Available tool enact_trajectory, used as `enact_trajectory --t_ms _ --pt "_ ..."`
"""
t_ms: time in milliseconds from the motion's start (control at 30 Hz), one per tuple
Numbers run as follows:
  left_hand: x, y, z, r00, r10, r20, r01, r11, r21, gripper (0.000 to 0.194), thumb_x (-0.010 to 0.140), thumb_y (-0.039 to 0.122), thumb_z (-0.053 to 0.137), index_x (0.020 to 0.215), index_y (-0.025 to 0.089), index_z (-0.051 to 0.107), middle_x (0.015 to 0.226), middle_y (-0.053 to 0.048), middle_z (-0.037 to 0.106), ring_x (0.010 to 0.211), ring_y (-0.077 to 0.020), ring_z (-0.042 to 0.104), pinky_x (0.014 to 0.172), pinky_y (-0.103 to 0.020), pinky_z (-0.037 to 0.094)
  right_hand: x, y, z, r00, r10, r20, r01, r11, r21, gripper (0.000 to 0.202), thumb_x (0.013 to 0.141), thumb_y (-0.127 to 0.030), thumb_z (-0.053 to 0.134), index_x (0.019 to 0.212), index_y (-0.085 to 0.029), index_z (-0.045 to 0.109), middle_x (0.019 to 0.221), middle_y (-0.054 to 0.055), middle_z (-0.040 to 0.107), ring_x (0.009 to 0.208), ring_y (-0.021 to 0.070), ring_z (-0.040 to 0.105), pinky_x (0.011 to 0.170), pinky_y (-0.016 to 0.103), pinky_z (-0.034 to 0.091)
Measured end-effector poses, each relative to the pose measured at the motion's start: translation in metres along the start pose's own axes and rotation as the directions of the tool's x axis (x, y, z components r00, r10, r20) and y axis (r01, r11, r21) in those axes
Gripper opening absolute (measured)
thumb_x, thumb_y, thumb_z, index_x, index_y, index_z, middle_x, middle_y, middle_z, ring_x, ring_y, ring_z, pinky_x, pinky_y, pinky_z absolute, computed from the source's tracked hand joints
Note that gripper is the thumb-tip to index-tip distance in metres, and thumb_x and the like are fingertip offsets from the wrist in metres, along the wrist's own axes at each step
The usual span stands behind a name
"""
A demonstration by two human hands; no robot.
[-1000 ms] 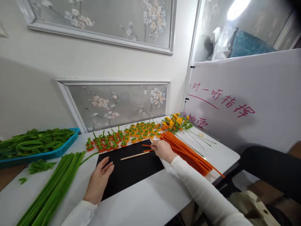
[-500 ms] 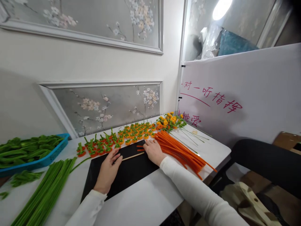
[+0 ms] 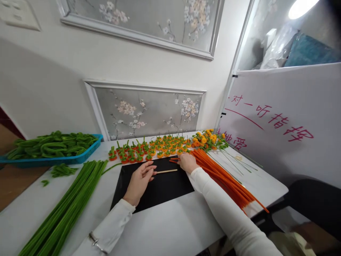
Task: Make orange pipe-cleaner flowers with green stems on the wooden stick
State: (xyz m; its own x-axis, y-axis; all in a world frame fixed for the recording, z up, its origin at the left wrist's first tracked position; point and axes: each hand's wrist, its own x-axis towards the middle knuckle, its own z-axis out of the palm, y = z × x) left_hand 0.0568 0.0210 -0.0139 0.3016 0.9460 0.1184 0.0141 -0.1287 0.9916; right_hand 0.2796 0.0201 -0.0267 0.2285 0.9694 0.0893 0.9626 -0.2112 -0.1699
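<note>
My left hand [image 3: 140,181] is over the black mat [image 3: 160,193], its fingers bent together at the left end of a thin wooden stick [image 3: 167,171]. The stick points right across the mat, its far end free. At the mat's upper right corner, my right hand [image 3: 188,163] has its fingers closed on orange chenille stems [image 3: 174,160], whose short ends poke out to the left. Beside and under my right forearm lies the large bundle of orange chenille stems [image 3: 221,174]. The exact hold of the right fingertips is partly hidden.
Small orange pieces with green tops [image 3: 130,153] stand in rows behind the mat. Orange flowers on stems [image 3: 206,138] lie at the back right. Left are green chenille stems [image 3: 71,202], a green pile [image 3: 64,170] and a blue basket [image 3: 87,155] of green pieces. A wall borders the white table [image 3: 170,224].
The camera view has swung left. My right hand has come off the stick's right end and moved toward the orange stems; my left hand stays at the stick's left end.
</note>
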Motion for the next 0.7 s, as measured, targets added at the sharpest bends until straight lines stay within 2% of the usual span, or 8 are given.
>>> enact_trajectory --t_ms 100,200,300,400,533,700 --pt "-0.001 -0.001 -0.001 1.000 -0.018 -0.005 0.018 0.999 -0.027 0.045 0.070 0.039 0.069 0.108 0.015 0.061 0.107 -0.013 0.067 0.082 -0.0191 0.066 0.065 -0.027 0.053 -0.005 -0.004 -0.003 1.000 -0.014 -0.014 0.014 1.000 0.006 0.031 0.090 -0.032 0.054 0.118 -0.016 0.053 0.117 0.008 0.056 0.098 0.0200 0.058 0.082 0.040 0.051" --pt "0.000 0.000 -0.001 0.999 -0.035 -0.022 0.033 0.997 -0.067 0.043 0.072 0.040 0.068 0.106 0.014 0.062 0.104 -0.013 0.068 0.084 -0.0198 0.066 0.071 -0.030 0.054 -0.013 -0.014 -0.012 0.995 -0.022 -0.093 0.026 0.999 0.038 0.027 0.091 -0.029 0.052 0.113 -0.014 0.055 0.114 0.009 0.057 0.097 0.0205 0.059 0.081 0.039 0.050" --pt "0.000 0.004 0.000 0.998 -0.054 -0.039 0.049 0.992 -0.119 0.039 0.078 0.042 0.062 0.104 0.012 0.064 0.103 -0.014 0.069 0.092 -0.0211 0.066 0.081 -0.033 0.053 -0.025 -0.033 -0.024 0.978 -0.056 -0.203 0.076 0.992 0.096 0.020 0.092 -0.025 0.047 0.106 -0.014 0.058 0.109 0.014 0.058 0.095 0.0228 0.061 0.077 0.034 0.047" --pt "0.001 0.008 -0.001 0.997 -0.080 -0.020 0.075 0.979 -0.192 0.035 0.078 0.040 0.064 0.102 0.014 0.066 0.105 -0.013 0.069 0.098 -0.0208 0.064 0.084 -0.031 0.052 -0.037 -0.057 -0.032 0.950 -0.142 -0.278 0.189 0.970 0.152 0.019 0.091 -0.031 0.047 0.097 -0.018 0.059 0.101 0.009 0.062 0.093 0.0214 0.061 0.074 0.030 0.045" --pt "0.003 0.008 -0.007 0.994 -0.104 0.029 0.108 0.947 -0.303 0.030 0.071 0.037 0.073 0.093 0.017 0.070 0.098 -0.007 0.071 0.095 -0.0184 0.064 0.078 -0.025 0.053 -0.048 -0.079 -0.029 0.918 -0.234 -0.320 0.314 0.922 0.225 0.015 0.088 -0.030 0.050 0.087 -0.019 0.059 0.091 0.005 0.063 0.084 0.0179 0.061 0.068 0.026 0.041" --pt "0.001 0.004 -0.010 0.990 -0.114 0.084 0.136 0.924 -0.356 0.024 0.064 0.031 0.078 0.081 0.016 0.070 0.082 -0.002 0.069 0.078 -0.0153 0.063 0.075 -0.027 0.053 -0.055 -0.087 -0.020 0.892 -0.319 -0.319 0.419 0.849 0.323 0.014 0.085 -0.027 0.054 0.076 -0.018 0.058 0.078 0.002 0.062 0.072 0.0133 0.058 0.061 0.022 0.038"
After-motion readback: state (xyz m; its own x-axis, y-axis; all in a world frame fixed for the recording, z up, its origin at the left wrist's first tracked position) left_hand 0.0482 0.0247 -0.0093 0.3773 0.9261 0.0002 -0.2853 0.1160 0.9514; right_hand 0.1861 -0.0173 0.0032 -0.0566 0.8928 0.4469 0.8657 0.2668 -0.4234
